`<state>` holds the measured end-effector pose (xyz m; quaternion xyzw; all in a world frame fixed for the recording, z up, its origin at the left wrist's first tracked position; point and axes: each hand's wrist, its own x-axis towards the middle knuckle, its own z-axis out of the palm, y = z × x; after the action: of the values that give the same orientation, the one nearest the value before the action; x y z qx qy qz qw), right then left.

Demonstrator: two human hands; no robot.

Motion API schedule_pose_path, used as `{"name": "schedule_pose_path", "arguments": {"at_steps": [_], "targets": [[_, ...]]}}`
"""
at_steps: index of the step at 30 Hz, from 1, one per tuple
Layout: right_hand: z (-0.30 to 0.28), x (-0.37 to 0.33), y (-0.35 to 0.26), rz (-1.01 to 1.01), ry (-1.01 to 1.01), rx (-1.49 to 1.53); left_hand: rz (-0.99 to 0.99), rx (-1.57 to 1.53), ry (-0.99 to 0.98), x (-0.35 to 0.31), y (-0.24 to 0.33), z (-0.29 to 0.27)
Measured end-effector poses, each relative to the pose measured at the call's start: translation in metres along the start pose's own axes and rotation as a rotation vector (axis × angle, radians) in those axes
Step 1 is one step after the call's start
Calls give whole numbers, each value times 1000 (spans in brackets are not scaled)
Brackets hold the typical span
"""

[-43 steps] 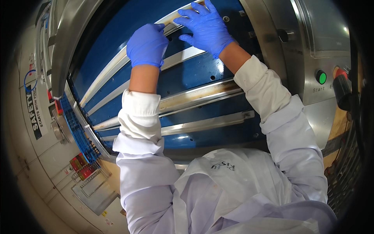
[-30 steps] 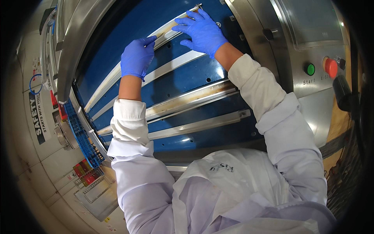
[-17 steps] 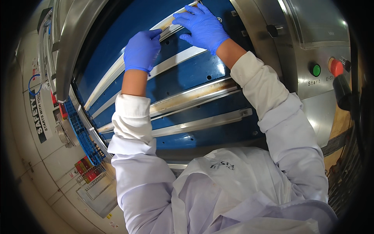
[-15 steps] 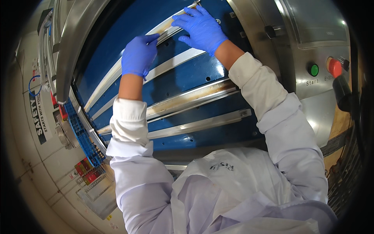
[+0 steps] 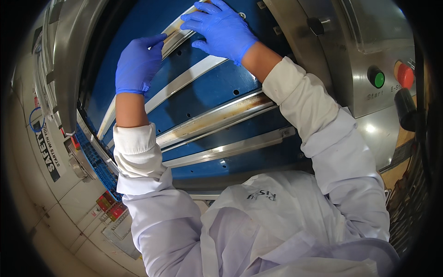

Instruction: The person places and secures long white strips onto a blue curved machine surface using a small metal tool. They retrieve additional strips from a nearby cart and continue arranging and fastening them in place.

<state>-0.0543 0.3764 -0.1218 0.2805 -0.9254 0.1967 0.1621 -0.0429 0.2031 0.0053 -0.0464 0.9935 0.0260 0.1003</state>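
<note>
A long silvery bar with brown scorch marks (image 5: 179,38) runs diagonally across the blue machine bed (image 5: 222,87). My left hand (image 5: 137,67), in a blue glove, is closed at this bar, thumb and forefinger pressed together along it. Whether anything thin is pinched there is hidden. Farther along the same bar my right hand (image 5: 220,32), also gloved in blue, lies with fingers spread and nothing in its grip. Nearer to me are a narrow pale strip (image 5: 189,82), a second brown-stained bar (image 5: 212,116) and a plain metal strip (image 5: 230,147).
On the steel panel at right are a green button (image 5: 379,79), a red stop button (image 5: 406,76) and a black knob (image 5: 315,26). A black handle (image 5: 406,110) juts out below them. Curved steel framing (image 5: 76,60) and a blue plastic basket (image 5: 94,159) border the left.
The whole view has shifted, so both hands appear farther left and slightly higher. Against the bar they show little movement; the left stays closed and the right stays spread.
</note>
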Motion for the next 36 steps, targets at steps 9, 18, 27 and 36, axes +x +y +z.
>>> {"name": "schedule_pose_path", "arguments": {"at_steps": [9,18,27,36], "targets": [[-26,4,7,2,-1,208,-51,77,69,-6,8,13],[-11,1,11,64,47,55,-80,-63,21,-9,6,2],[-25,-2,9,-19,175,282,-49,70,9,-1,8,9],[-28,3,14,-35,200,246,-94,-91,-28,-9,17,-5]]}}
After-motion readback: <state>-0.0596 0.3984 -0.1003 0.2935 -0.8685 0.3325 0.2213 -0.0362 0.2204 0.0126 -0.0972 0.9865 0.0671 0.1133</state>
